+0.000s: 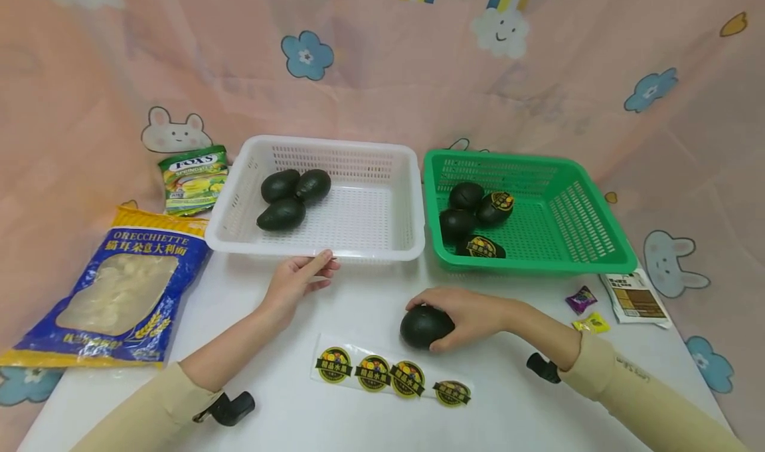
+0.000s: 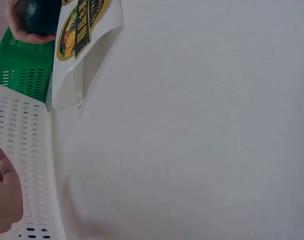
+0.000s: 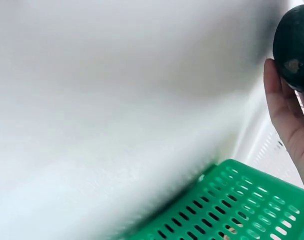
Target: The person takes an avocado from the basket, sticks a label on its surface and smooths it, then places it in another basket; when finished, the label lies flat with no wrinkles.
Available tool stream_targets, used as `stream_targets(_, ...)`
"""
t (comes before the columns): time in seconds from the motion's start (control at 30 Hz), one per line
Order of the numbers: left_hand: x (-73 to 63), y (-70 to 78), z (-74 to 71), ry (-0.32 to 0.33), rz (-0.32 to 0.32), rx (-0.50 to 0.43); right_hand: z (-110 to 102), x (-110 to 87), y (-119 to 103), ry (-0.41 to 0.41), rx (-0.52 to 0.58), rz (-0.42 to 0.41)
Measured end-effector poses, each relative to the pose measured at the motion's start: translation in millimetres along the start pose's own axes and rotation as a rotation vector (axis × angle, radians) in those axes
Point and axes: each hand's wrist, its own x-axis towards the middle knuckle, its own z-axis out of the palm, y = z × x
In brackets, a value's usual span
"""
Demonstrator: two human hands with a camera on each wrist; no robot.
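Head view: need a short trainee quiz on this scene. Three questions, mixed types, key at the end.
1. What does the right hand grip?
A) the orecchiette bag
B) an avocado
C) a wrapped candy

2. True or false: at least two avocados in the green plastic basket bear stickers.

3. How many avocados can be counted in the white plastic basket?

Key: 1 B; 2 true; 3 three.
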Motion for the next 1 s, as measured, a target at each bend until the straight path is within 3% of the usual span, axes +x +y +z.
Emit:
stream_targets(0.1,-2.8,-0.8,-1.5,-0.046,-0.002,0.030,4.2,0.1,3.9,-0.006,0.013,0.004)
stream_targets(0.17,-8.6,-3.5,-3.1,-0.134,0.013,0.109,5.4,-0.2,4.8,-0.009,0.025,0.000)
stream_targets(0.27,-23.7,-10.9,-7.4,-0.344,0.108,0.414,6.7,-1.0,5.4,-0.008,0.039,-0.015)
stream_targets(0.37,-40.9,-21.2,-13.7,-0.540,0.284,0.807,8.4,-1.6,5.9,-0.004,0.046,-0.019)
stream_targets(0.43,-49.4,-27.9,-17.3,-0.613,0.397,0.999,8.8,-2.4,5.5,0.002,0.058,-0.009)
stream_targets(0.5,-54.3,-33.2,-19.1,-0.646,0.457,1.093,8.9,-3.0,4.9,0.010,0.069,0.006)
stream_targets(0.57,-56.3,-36.6,-19.3,-0.655,0.471,1.088,8.5,-3.7,3.5,0.028,0.074,0.022)
stream_targets(0.67,-56.1,-36.0,-18.0,-0.649,0.435,0.980,7.0,-3.3,-2.3,0.096,0.048,0.004)
stream_targets(0.77,-54.9,-30.5,-15.2,-0.659,0.405,0.856,5.8,-1.4,-16.0,0.230,0.017,-0.094)
stream_targets(0.9,-54.1,-21.3,-6.8,-0.678,0.434,0.777,8.9,3.6,-42.3,0.387,-0.004,-0.235)
stream_targets(1.0,-55.3,-16.5,3.1,-0.667,0.463,0.749,16.8,6.4,-58.3,0.426,-0.018,-0.241)
